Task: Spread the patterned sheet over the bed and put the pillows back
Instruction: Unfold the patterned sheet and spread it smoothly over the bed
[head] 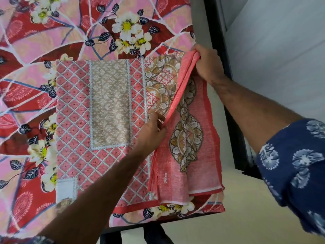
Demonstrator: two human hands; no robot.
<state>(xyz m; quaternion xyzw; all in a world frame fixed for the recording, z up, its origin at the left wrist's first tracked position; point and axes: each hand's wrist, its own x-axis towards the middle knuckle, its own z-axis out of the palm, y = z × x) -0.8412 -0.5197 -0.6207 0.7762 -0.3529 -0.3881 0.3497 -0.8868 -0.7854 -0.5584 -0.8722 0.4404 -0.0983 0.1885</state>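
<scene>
Head view: the folded sheet (109, 110) lies on the bed (73, 32), toward its 4 o'clock corner, over a floral cover. The right hand (207, 65) is closed round the bunched coral edge at the sheet's 1 o'clock corner, lifted slightly off the bed. The left hand (151, 132) pinches the same fold edge lower down, near the middle of the sheet's 3 o'clock side, fingers curled on the cloth.

The step looks like opening the first fold. To do it well, I judge both hands should keep only the top layer, lift it together and carry it toward 9 o'clock, so the layers beneath stay flat and do not drag.

The sheet lies mostly at 9 o'clock of both hands; a loose flap hangs at 3 o'clock, between the forearms. No pillows are in view.
</scene>
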